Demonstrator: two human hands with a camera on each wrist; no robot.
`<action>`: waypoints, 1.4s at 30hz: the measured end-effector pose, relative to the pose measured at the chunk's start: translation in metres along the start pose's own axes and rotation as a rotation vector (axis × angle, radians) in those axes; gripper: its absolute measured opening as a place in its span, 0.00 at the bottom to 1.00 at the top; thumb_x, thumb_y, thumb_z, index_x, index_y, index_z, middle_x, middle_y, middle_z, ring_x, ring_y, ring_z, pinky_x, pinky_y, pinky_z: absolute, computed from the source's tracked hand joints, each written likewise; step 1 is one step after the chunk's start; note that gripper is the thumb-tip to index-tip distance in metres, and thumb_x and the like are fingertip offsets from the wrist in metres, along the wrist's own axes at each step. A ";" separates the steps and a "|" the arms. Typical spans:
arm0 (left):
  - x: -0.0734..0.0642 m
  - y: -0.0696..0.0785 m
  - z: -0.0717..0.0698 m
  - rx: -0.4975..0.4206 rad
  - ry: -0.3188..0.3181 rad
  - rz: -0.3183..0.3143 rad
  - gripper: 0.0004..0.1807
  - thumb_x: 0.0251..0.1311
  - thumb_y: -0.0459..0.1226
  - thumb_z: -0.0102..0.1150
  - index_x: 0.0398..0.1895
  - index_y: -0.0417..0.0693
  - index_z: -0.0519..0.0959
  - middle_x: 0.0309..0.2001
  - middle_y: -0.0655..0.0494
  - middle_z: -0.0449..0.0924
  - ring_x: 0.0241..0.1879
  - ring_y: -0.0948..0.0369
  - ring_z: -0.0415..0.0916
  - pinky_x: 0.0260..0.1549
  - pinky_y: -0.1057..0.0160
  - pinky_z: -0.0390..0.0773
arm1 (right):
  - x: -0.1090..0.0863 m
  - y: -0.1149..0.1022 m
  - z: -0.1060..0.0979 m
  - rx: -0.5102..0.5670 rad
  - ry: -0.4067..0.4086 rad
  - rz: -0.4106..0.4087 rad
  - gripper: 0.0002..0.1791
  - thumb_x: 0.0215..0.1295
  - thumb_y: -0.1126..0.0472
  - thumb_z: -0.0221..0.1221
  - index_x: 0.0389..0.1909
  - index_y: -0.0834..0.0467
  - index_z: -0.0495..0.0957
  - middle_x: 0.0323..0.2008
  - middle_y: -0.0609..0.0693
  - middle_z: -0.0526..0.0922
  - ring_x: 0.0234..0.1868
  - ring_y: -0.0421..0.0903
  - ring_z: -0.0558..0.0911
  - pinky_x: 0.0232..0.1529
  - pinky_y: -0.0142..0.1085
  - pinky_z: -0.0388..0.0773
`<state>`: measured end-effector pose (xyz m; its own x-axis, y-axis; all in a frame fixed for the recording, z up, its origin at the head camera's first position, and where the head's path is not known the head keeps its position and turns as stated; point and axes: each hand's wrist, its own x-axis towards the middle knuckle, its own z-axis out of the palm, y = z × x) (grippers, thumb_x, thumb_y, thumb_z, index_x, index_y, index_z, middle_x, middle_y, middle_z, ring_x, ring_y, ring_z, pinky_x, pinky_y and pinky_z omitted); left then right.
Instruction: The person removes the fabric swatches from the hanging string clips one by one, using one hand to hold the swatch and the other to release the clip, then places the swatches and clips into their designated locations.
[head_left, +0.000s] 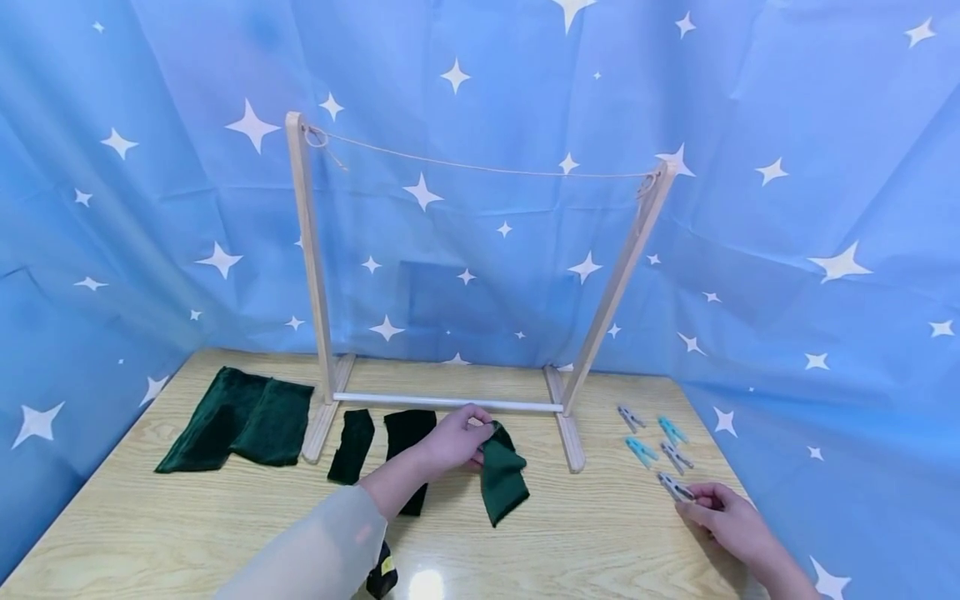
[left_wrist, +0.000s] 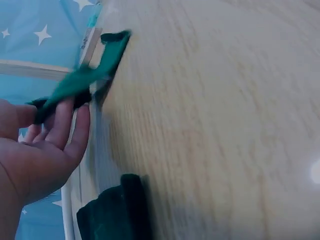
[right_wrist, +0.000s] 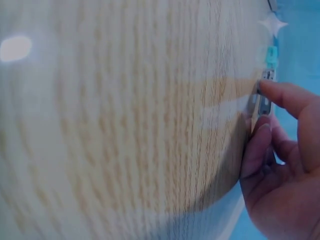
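My left hand (head_left: 453, 437) pinches a small piece of dark green cloth (head_left: 504, 483) by its upper edge, and the rest droops toward the table. In the left wrist view the cloth (left_wrist: 82, 82) stretches away from the fingertips, with a loose fold at its far end. Over at the table's right side, my right hand (head_left: 723, 518) holds the near end of a grey clothespin (head_left: 672, 485) between thumb and fingers. The right wrist view has that clothespin (right_wrist: 265, 102) low along the tabletop, partly hidden by the fingers.
More clothespins, grey (head_left: 676, 457) and blue (head_left: 642, 451), lie beyond my right hand. A wooden frame (head_left: 311, 275) with a string (head_left: 480, 169) across its top stands at the back. Dark green cloths (head_left: 351, 447) lie left of my left hand, a larger one (head_left: 273, 423) farther left.
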<state>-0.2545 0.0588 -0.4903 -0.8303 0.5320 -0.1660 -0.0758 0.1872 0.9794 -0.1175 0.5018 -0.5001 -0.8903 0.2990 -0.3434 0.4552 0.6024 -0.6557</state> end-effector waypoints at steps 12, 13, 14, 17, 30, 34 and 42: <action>-0.005 0.004 0.007 0.754 0.182 0.083 0.27 0.80 0.39 0.61 0.75 0.36 0.71 0.58 0.35 0.82 0.20 0.59 0.70 0.21 0.58 0.73 | 0.003 0.002 0.000 -0.008 0.001 0.008 0.36 0.77 0.47 0.67 0.70 0.71 0.70 0.44 0.49 0.77 0.38 0.44 0.75 0.35 0.37 0.78; -0.006 0.005 0.009 0.804 0.162 0.093 0.26 0.78 0.40 0.64 0.72 0.38 0.74 0.62 0.36 0.80 0.25 0.59 0.76 0.25 0.57 0.77 | 0.003 0.002 -0.001 -0.011 0.001 0.003 0.36 0.78 0.47 0.67 0.70 0.71 0.70 0.44 0.49 0.77 0.38 0.44 0.75 0.35 0.37 0.77; -0.008 0.006 0.010 0.854 0.135 0.099 0.25 0.77 0.42 0.67 0.70 0.41 0.76 0.63 0.38 0.81 0.31 0.57 0.80 0.30 0.55 0.81 | 0.003 0.001 -0.001 -0.016 0.003 0.000 0.36 0.78 0.47 0.67 0.70 0.71 0.70 0.44 0.49 0.77 0.38 0.44 0.75 0.35 0.37 0.77; -0.015 0.013 0.014 0.950 0.041 0.065 0.28 0.71 0.47 0.75 0.69 0.48 0.79 0.63 0.44 0.82 0.51 0.52 0.85 0.46 0.50 0.87 | 0.003 0.001 -0.001 -0.029 0.007 0.003 0.36 0.78 0.47 0.67 0.70 0.71 0.70 0.44 0.48 0.78 0.38 0.44 0.75 0.35 0.36 0.77; -0.022 0.012 0.005 0.951 -0.062 0.048 0.34 0.56 0.53 0.86 0.58 0.49 0.80 0.53 0.51 0.77 0.42 0.57 0.78 0.41 0.58 0.81 | 0.003 0.000 0.000 -0.024 0.000 -0.007 0.37 0.78 0.47 0.67 0.70 0.72 0.69 0.44 0.50 0.77 0.38 0.45 0.75 0.34 0.37 0.76; -0.018 0.014 0.004 1.000 -0.008 0.149 0.20 0.65 0.51 0.80 0.47 0.50 0.83 0.44 0.57 0.74 0.39 0.60 0.71 0.37 0.61 0.76 | 0.003 0.000 -0.001 -0.031 -0.002 -0.008 0.38 0.78 0.47 0.66 0.71 0.73 0.68 0.45 0.50 0.78 0.38 0.45 0.75 0.35 0.37 0.76; -0.014 0.011 0.006 1.143 -0.043 0.118 0.36 0.55 0.58 0.85 0.61 0.50 0.84 0.55 0.52 0.79 0.52 0.55 0.73 0.60 0.51 0.78 | 0.003 0.001 -0.001 -0.034 -0.010 -0.004 0.38 0.79 0.46 0.66 0.71 0.73 0.68 0.45 0.50 0.78 0.38 0.45 0.75 0.35 0.37 0.76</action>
<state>-0.2404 0.0586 -0.4780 -0.7777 0.6198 -0.1051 0.5648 0.7623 0.3161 -0.1196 0.5035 -0.5012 -0.8920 0.2895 -0.3473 0.4508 0.6281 -0.6342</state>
